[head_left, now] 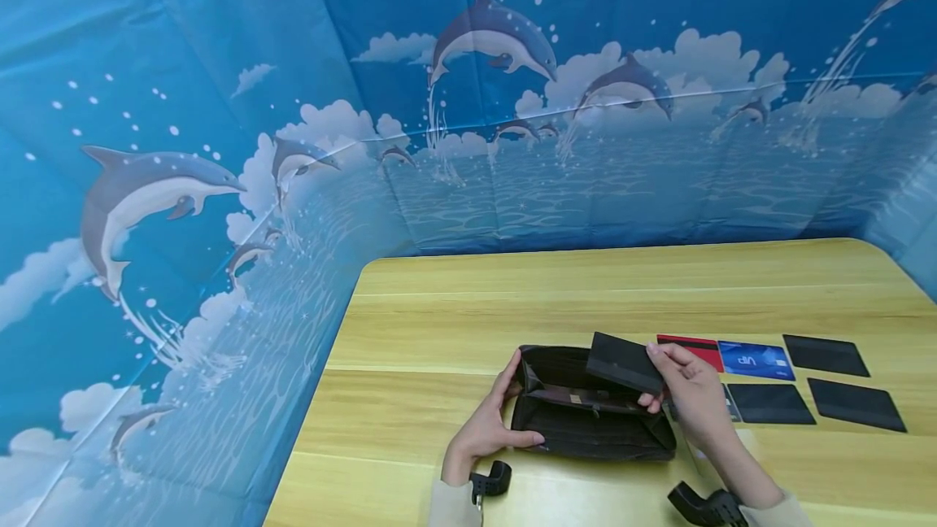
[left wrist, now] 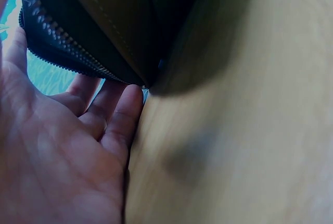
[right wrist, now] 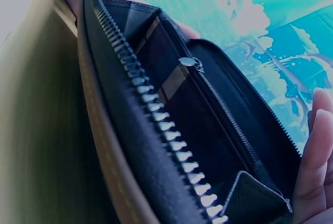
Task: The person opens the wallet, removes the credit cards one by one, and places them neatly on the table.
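A dark zip-around wallet point(head_left: 593, 436) lies with its mouth spread wide on the wooden table. My left hand point(head_left: 485, 428) grips its left end, thumb over the front rim and fingers around the back. Above the back right part of the opening, my right hand point(head_left: 691, 389) pinches a flat black card point(head_left: 622, 362) between thumb and fingers. In the right wrist view, metal zipper teeth point(right wrist: 171, 138) line the rim, and an inner zipped divider with a silver pull point(right wrist: 188, 62) runs along the middle. The left wrist view shows the left fingers point(left wrist: 125, 112) against the wallet's zipped end.
Right of the wallet lie a red card point(head_left: 695, 351) with a dark stripe, a blue VIP card point(head_left: 756, 361) and several black cards point(head_left: 827, 354). Another card point(head_left: 730, 403) is partly hidden by the right hand. A dolphin-printed curtain point(head_left: 512, 185) borders the table point(head_left: 410, 315).
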{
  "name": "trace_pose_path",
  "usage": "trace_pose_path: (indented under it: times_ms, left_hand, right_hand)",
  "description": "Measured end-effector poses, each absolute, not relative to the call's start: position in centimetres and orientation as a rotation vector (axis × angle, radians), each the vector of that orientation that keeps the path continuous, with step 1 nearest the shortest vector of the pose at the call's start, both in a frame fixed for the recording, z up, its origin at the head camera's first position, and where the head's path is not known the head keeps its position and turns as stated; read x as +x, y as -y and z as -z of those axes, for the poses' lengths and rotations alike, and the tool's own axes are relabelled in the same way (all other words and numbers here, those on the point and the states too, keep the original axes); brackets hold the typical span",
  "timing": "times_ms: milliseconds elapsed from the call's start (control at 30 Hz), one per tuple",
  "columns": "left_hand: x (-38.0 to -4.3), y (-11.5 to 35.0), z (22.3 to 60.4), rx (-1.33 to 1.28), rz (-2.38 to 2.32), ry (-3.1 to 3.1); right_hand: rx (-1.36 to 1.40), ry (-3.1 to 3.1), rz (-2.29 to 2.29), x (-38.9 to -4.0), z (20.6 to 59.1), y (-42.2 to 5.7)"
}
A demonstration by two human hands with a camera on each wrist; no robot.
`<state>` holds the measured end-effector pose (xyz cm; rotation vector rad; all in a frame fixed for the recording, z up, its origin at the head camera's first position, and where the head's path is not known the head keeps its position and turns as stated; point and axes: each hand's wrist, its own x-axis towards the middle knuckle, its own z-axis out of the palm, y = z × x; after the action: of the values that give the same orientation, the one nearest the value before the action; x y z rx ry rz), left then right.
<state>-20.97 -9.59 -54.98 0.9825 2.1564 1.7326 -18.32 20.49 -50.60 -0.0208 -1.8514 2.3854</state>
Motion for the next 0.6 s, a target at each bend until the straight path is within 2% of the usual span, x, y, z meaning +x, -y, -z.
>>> trace_pose_path:
  times_ms: [600]
  left_hand:
    - [-21.0,9.7,55.1,0.979,-1.725,-2.165]
  right_hand:
    - [-0.037,1.855,-2.431,-17.1,51.2,-22.2]
